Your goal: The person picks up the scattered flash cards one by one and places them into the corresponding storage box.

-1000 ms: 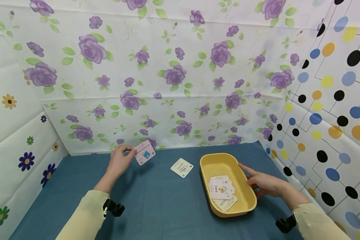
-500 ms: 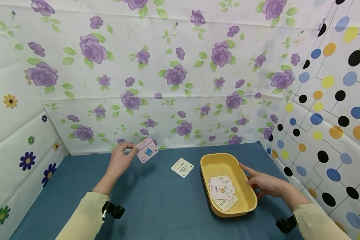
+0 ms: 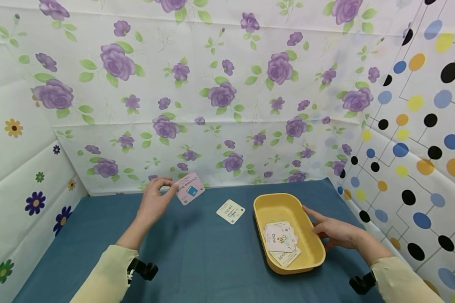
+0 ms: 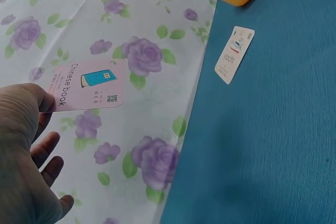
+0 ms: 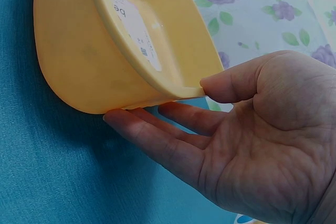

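Observation:
My left hand (image 3: 156,201) pinches a pink flash card (image 3: 190,188) by one edge, between thumb and index finger, raised over the back of the table. In the left wrist view the card (image 4: 89,85) reads "Chinese book" above a blue book picture, and the other fingers hang loosely curled. At the right, my right hand (image 3: 335,230) grips the side of a yellow plastic basket (image 3: 267,201). The right wrist view shows the thumb on the basket's rim (image 5: 186,92) and the fingers against its outer wall. Inside lie several stacked cards, a "bee" card (image 3: 280,238) on top.
A cream "yacht" card (image 3: 231,211) lies on the blue tablecloth (image 3: 204,256) between my left hand and the basket. A flowered sheet (image 3: 197,97) hangs behind the table. Patterned sheets border both sides, with the dotted one (image 3: 413,176) close by my right hand.
My left hand has carried the pink card slightly to the right and up, tilting it a little. The right hand, the basket and the yacht card stay where they were.

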Motion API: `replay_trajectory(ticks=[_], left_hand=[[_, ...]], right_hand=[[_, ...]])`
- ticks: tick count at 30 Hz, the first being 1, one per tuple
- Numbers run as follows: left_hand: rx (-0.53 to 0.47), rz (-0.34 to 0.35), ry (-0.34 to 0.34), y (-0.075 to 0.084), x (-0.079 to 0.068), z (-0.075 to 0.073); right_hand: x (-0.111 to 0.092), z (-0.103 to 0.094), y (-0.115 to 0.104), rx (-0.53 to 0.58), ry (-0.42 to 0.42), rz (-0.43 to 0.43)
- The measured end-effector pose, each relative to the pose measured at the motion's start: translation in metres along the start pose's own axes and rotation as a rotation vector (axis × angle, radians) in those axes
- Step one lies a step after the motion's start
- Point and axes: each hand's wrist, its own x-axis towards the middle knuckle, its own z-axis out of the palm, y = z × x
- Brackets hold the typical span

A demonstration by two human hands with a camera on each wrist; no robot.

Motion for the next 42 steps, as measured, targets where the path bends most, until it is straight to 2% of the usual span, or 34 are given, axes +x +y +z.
replay_trajectory(ticks=[16, 25, 37, 42], left_hand=[[-0.050, 0.052, -0.020, 0.026, -0.003, 0.004], [-0.075, 0.084, -0.035, 0.036, -0.004, 0.016], [-0.129, 0.181, -0.053, 0.048, -0.006, 0.034], [-0.143, 0.179, -0.071, 0.055, -0.009, 0.043]], right_hand=[[0.002, -0.001, 0.002, 0.001, 0.008, 0.002], [0.002, -0.001, 0.003, 0.001, 0.011, 0.003], [0.001, -0.002, 0.000, -0.002, 0.001, -0.001], [0.000, -0.001, 0.000, -0.001, -0.005, -0.007]])
